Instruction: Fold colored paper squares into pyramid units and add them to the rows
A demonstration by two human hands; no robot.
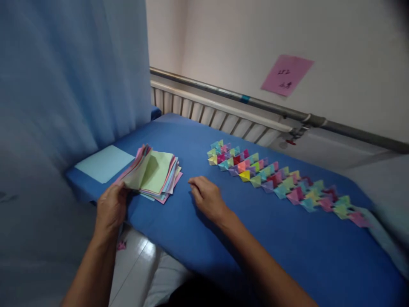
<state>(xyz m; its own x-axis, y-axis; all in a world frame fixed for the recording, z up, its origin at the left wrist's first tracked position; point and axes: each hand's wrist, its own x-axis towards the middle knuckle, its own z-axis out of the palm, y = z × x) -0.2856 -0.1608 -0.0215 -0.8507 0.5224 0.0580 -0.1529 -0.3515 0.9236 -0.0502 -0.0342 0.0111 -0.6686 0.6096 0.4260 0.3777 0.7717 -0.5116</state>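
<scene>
My left hand (111, 205) grips the lifted near-left edge of a stack of coloured paper (158, 172). Some sheets bend up like opened pages, and a pale green one shows on top of the lower part. Off to the right of the stack, my right hand (206, 196) is curled closed over the blue bed surface, with nothing visible in its fingers. A single light blue sheet (105, 163) lies flat to the left of the stack. Beyond my right hand, several rows of small folded paper pieces (271, 175) in many colours stretch along the bed to the right.
The blue bed surface (265, 247) runs along a radiator (220, 121) and a metal pipe (207, 87) with a red-handled valve (290, 142). A blue curtain (73, 76) hangs at left. A pink note (286, 75) is on the wall. A small pink item (122, 245) lies on the floor.
</scene>
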